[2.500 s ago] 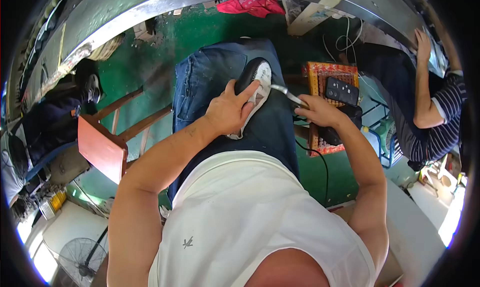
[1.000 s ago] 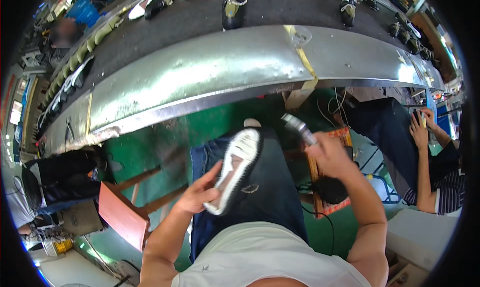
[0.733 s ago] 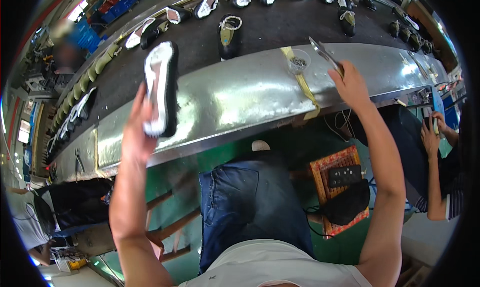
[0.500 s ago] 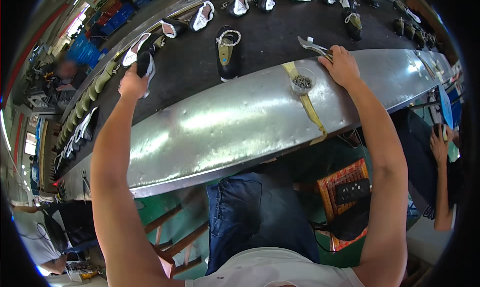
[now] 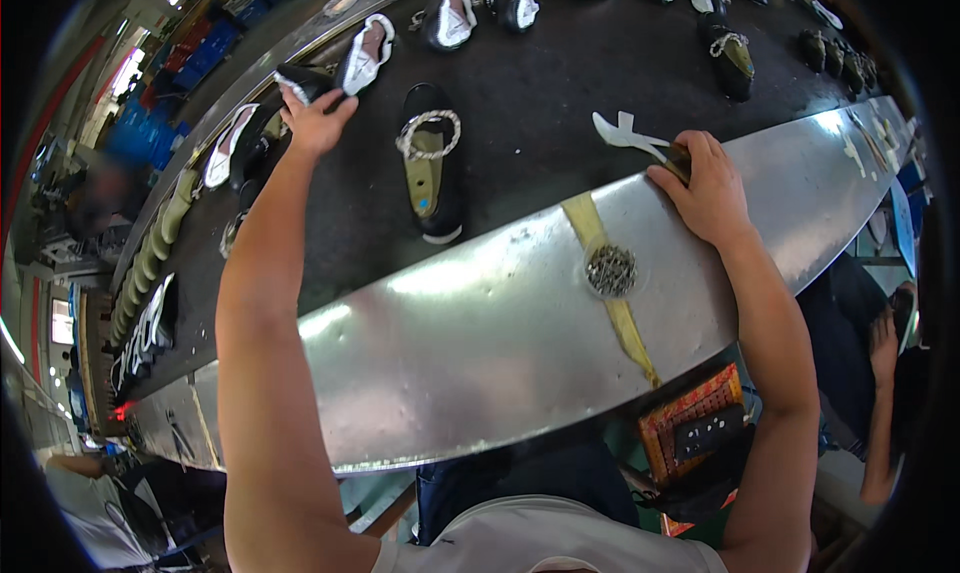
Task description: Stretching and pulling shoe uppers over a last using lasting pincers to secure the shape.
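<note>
On the far side of the desk (image 5: 540,88), your left hand (image 5: 317,129) is spread loosely by a black shoe (image 5: 313,77); whether they touch is hard to tell. Your right hand (image 5: 708,188) wraps around metal pliers (image 5: 628,138) near small metal bits (image 5: 610,270).

A metal-edged bench (image 5: 450,373) gleams, and a bright window (image 5: 62,322) shows far left.

The low shoe (image 5: 309,77) at the left hand (image 5: 318,128) seems black and white; the forked metal tool (image 5: 628,134), silvery; the black slip-on shoe (image 5: 432,163), olive-lined with pale twisted-rope trim; the flat worktop (image 5: 545,103), blackish, silver-edged.
</note>
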The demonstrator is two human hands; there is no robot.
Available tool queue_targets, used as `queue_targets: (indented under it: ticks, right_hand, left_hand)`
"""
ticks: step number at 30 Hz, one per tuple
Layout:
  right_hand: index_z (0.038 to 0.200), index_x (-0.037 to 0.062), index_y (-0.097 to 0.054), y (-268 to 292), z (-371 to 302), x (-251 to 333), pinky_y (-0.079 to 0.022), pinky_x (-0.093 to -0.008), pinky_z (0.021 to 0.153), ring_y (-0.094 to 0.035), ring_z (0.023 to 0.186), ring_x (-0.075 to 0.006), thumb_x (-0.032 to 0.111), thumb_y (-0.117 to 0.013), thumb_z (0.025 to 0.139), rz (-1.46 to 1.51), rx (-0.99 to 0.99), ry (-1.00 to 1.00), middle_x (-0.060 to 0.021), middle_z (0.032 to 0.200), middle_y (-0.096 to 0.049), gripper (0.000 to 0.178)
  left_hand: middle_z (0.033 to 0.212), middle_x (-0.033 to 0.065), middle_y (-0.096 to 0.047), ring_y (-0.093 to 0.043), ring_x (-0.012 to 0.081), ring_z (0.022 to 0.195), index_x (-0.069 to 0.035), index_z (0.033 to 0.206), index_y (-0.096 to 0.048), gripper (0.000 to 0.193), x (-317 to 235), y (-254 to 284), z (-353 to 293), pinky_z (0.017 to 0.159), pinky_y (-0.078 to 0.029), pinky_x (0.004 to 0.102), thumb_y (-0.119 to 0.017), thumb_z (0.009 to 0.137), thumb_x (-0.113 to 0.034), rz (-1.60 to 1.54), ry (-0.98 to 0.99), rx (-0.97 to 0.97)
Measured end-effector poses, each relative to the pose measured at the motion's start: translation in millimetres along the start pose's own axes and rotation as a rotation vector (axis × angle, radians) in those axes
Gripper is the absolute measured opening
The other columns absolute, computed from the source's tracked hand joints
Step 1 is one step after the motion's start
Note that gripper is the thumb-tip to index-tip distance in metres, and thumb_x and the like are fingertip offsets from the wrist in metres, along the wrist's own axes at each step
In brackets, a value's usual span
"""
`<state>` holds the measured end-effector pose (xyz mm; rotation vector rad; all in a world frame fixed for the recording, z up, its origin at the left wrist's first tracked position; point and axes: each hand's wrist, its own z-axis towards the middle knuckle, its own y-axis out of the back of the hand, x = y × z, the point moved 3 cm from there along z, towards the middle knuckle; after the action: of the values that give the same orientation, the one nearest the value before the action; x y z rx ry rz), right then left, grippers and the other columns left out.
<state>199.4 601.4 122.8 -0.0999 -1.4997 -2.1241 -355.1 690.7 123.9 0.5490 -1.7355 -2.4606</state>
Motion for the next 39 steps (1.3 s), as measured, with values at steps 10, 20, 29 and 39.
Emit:
queue_targets:
  ticks: [10, 20, 29, 39]
  right_hand:
    - [0.108, 0.0053, -0.057, -1.4, 9.3, -7.8, -0.049, -0.0431, 0.087, -0.062, 0.101, -0.0332, 0.034, -0.078, 0.083, -0.001, 0.037, -0.085, -0.0122, 0.103, -0.063, 0.043]
    - [0.113, 0.0041, -0.057, -7.5, 11.8, -11.7, -0.050, -0.0429, 0.087, -0.063, 0.101, -0.0350, 0.033, -0.077, 0.085, 0.045, 0.006, -0.029, -0.0147, 0.106, -0.064, 0.045]
    - [0.114, 0.0036, -0.060, -8.2, 8.9, -18.9, -0.050, -0.0435, 0.090, -0.062, 0.109, -0.0352, 0.044, -0.072, 0.088, 0.056, -0.015, -0.069, -0.0157, 0.112, -0.066, 0.050]
    - [0.116, 0.0008, -0.060, 33.5, -65.7, 38.8, -0.051, -0.0452, 0.087, -0.064, 0.098, -0.0368, 0.040, -0.075, 0.088, 0.102, -0.439, 0.311, -0.0188, 0.105, -0.065, 0.050]
  left_hand:
    - [0.162, 0.0313, -0.020, -0.030, 0.0410, 0.147, 0.000, 0.144, -0.052, 0.118, -184.7, -55.6, 100.3, 0.120, -0.027, 0.0438, -0.051, 0.071, -0.093, -0.068, 0.251, 0.352]
    - [0.146, 0.0299, -0.049, -0.054, 0.0349, 0.131, 0.017, 0.130, -0.056, 0.100, -92.4, -44.2, 99.8, 0.108, -0.043, 0.0405, -0.073, 0.078, -0.066, -0.414, 0.262, 0.074]
    - [0.123, 0.0116, -0.068, -0.068, 0.0202, 0.110, 0.004, 0.131, -0.059, 0.048, 25.2, 199.8, -231.1, 0.095, -0.052, 0.0354, -0.061, 0.101, -0.034, -1.243, 0.293, -0.237]
    - [0.155, 0.0300, -0.036, -0.051, 0.0375, 0.132, 0.010, 0.102, -0.070, 0.046, 191.3, 263.6, -567.2, 0.109, -0.039, 0.0402, -0.070, 0.093, -0.036, -0.163, 0.382, -0.118]
